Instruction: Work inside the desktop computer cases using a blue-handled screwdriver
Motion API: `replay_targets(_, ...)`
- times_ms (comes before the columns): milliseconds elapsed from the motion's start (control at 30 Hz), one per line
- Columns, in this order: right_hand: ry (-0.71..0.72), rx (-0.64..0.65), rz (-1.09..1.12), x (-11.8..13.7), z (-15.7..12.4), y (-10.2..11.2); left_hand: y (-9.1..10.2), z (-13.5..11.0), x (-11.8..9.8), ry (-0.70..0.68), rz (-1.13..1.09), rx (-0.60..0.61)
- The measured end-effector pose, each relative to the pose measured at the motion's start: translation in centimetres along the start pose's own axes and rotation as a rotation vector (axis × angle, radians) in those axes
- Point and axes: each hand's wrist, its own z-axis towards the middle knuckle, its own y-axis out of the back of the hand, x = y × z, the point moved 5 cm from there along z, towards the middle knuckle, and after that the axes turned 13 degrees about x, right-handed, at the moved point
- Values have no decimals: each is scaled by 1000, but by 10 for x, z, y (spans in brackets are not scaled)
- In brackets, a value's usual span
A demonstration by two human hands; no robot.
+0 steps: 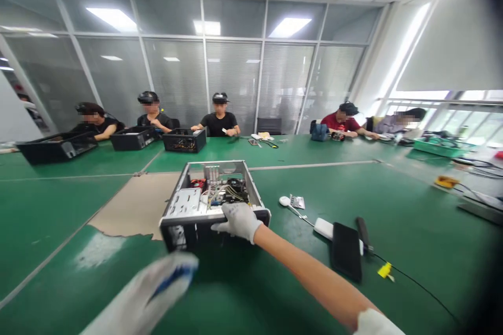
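Observation:
An open computer case [181,208] lies on the green table, with its circuit board, cables and a red fan showing inside. My right hand [240,221], in a pale glove, grips the case's near edge, fingers over the rim and thumb to the left. Closer to me, at the lower left, is my left hand [167,277], also gloved and smeared by motion. A blue patch shows at its palm; whether that is glove coating or a held thing is unclear. It appears apart from the case.
A cardboard sheet [131,204] lies left of the case. To the right are a black phone-like slab [346,251], a white block [324,228], a dark-handled tool [363,233] and a cable with a yellow tag [384,270]. Several people sit across the table near other black cases [184,140].

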Motion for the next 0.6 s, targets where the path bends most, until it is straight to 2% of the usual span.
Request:
replay_targets(67, 52, 23, 44, 18, -50, -8, -7, 74, 7, -17, -35, 27)
replay_targets(167, 215, 20, 171, 36, -108, -2, -40, 178, 13, 56, -87, 125)
replay_targets(200, 287, -11, 235, 35, -121, 5, -52, 202, 12, 59, -115, 155)
replay_targets(267, 374, -144, 349, 20, -138, 24, -68, 227, 7, 50, -186, 210)
replay_targets(333, 327, -304, 375, -8, -144, 45, -72, 226, 3, 16, -262, 238)
replay_targets(400, 237, -386, 285, -28, -138, 57, -65, 210, 3, -17, -368, 226)
replay_targets(500, 190, -324, 71, -25, -110, 55, -46, 179, 13, -70, -532, 106)
replay_targets(600, 159, -190, -33, -2, -70, 42, -31, 149, 30, -103, -463, -21)
